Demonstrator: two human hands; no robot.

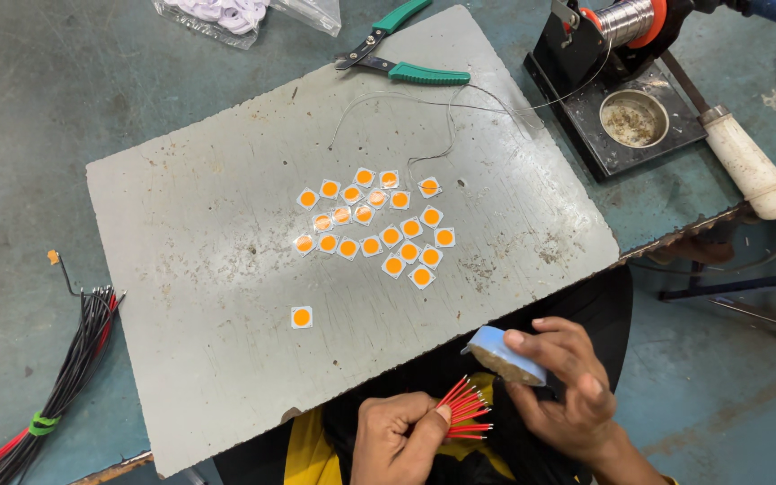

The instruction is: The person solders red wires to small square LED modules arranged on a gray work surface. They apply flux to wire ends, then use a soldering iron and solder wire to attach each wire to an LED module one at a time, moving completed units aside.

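Currently, bundle of red wires (pixel 464 415) sits just below the near edge of the grey board (pixel 226 269), bare ends fanned toward the right; left hand (pixel 397 440) closed around the bundle; right hand (pixel 568 386) gripping a small round blue tin (pixel 502 356), tilted, open face just beside the wire tips; both hands over the person's lap, off the board. On the board, near its centre: cluster of small white squares with orange discs (pixel 374 224); one single square (pixel 302 316) apart, nearer the board's front edge. At the board's far edge: green-handled pliers (pixel 401 63); thin wire strand (pixel 433 108) trailing toward the solder stand (pixel 617 90) right of the board, on the worktop (pixel 29 180). Left of the board: tied bundle of black and red wires (pixel 65 386).
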